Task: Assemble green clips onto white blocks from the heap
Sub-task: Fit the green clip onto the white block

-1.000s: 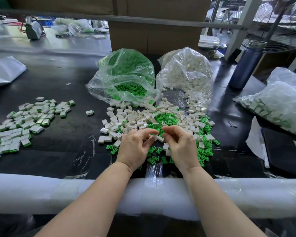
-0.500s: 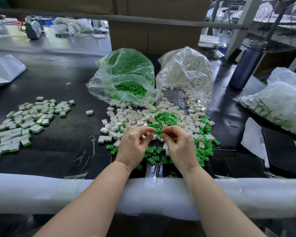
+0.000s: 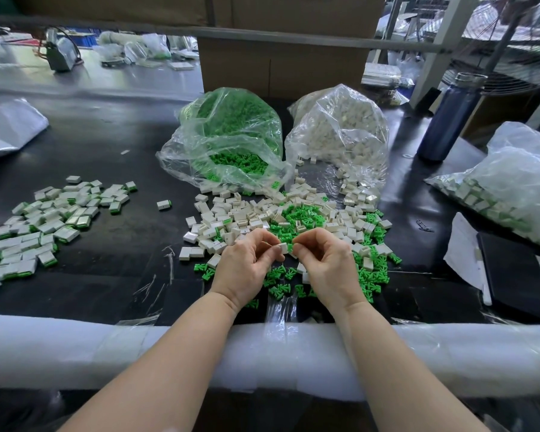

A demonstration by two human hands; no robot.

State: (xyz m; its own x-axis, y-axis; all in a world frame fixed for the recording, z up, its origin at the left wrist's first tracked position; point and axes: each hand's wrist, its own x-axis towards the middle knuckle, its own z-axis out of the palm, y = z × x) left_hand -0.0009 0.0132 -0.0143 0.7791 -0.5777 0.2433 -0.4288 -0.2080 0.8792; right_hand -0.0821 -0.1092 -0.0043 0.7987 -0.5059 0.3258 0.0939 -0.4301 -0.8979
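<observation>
Black tabletop [image 3: 113,145] carries all stock; white foam padding [image 3: 75,353] runs along its near edge, and both forearms cross over it, likely to spare them from the edge. At 12 o'clock of the hands, two clear bags lie on their sides with mouths toward the person: the bag of green clips [image 3: 228,141] and, at 1 o'clock, the bag of white blocks [image 3: 340,132], apparently tipped so parts spill within reach. Their contents merge into the mixed heap [image 3: 281,216] just beyond the fingers. At 9 to 10 o'clock, well apart, lies the pile of finished blocks [image 3: 47,222], white with green showing on one edge, likely kept apart from raw stock. At 3 o'clock, a third bag [image 3: 508,185] appears to hold more assembled pieces. Left hand [image 3: 247,263] has fingers curled, thumb and fingertips pinching a white block [image 3: 283,247] held just above the heap's near side. Right hand [image 3: 328,260] is likewise curled, its fingertips meeting the block from the right and pinching a green clip [image 3: 290,247], of which only a sliver shows. Block's long axis appears to run roughly 9 to 3 o'clock, its right end toward the clip; judged mid-insertion. How far the clip is seated cannot be told.
</observation>
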